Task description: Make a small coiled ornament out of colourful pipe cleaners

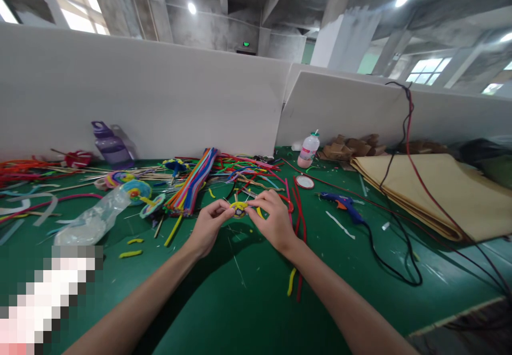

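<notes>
Both my hands meet over the green table (240, 301) and pinch a small yellow pipe-cleaner coil (239, 207) between them. My left hand (210, 224) grips its left side with closed fingers. My right hand (272, 219) grips its right side, fingers curled. A bundle of many-coloured pipe cleaners (194, 181) lies just behind and left of my hands. Finished spiral discs on sticks (136, 189) rest further left.
A blue glue gun (342, 204) with a black cord lies to the right, beside folded yellow paper (440, 195). A pink drink bottle (309, 150), a purple water bottle (110, 144) and a crumpled clear plastic bag (94, 219) stand around. Loose red pipe cleaners (298, 211) lie by my right wrist.
</notes>
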The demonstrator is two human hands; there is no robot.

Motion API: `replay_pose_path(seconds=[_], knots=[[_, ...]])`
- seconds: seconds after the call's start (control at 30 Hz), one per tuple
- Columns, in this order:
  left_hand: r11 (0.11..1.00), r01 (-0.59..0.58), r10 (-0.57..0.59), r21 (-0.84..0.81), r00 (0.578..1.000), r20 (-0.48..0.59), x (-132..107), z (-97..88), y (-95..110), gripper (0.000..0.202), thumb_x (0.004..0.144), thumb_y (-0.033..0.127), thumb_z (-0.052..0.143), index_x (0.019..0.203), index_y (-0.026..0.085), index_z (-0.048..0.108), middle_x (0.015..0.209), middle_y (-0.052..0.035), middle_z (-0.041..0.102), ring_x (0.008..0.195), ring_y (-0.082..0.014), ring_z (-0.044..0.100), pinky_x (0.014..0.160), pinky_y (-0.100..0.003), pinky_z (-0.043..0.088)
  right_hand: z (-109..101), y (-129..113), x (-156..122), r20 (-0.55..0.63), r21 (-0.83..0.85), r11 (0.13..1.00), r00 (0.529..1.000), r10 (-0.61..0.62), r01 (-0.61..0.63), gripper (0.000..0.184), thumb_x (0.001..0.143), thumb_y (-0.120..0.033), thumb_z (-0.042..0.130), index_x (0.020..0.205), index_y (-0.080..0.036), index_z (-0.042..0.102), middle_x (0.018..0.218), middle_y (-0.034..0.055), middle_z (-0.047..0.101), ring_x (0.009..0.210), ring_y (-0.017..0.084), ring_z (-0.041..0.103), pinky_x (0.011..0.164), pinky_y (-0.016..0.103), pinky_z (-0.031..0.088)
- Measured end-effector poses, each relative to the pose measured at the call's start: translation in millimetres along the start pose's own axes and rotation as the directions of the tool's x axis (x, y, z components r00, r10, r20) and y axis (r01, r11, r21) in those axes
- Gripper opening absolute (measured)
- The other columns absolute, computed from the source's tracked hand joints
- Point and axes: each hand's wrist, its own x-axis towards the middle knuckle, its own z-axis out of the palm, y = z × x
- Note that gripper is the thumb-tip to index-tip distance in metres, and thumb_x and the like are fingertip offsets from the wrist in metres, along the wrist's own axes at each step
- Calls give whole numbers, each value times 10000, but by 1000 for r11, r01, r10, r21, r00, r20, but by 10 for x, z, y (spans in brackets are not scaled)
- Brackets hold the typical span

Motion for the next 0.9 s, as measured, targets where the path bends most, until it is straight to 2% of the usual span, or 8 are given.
replay_pose_path(seconds=[0.43,0.67,0.9], knots=[[999,4,-4,50,1000,-4,0,10,5,165,670,281,695,662,152,593,636,8,586,621,-113,519,606,-212,386,-29,32,44,117,104,995,993,3,-15,90,803,-184,561,745,-190,630,763,17,593,766,144,510,729,290,417],[1000,7,-6,27,999,-39,7,7,-9,164,654,284,706,657,160,599,650,5,623,656,-128,559,655,-225,403,-12,42,28,3,43,996,997,76,-76,62,761,-249,628,795,-207,658,757,27,593,794,169,521,743,308,426],[997,-6,9,78,999,-43,-1,13,1,165,663,287,701,658,157,600,629,13,592,621,-115,531,612,-212,387,20,5,13,45,33,998,997,56,-58,80,784,-185,572,724,-196,625,733,21,591,763,161,510,742,304,414]])
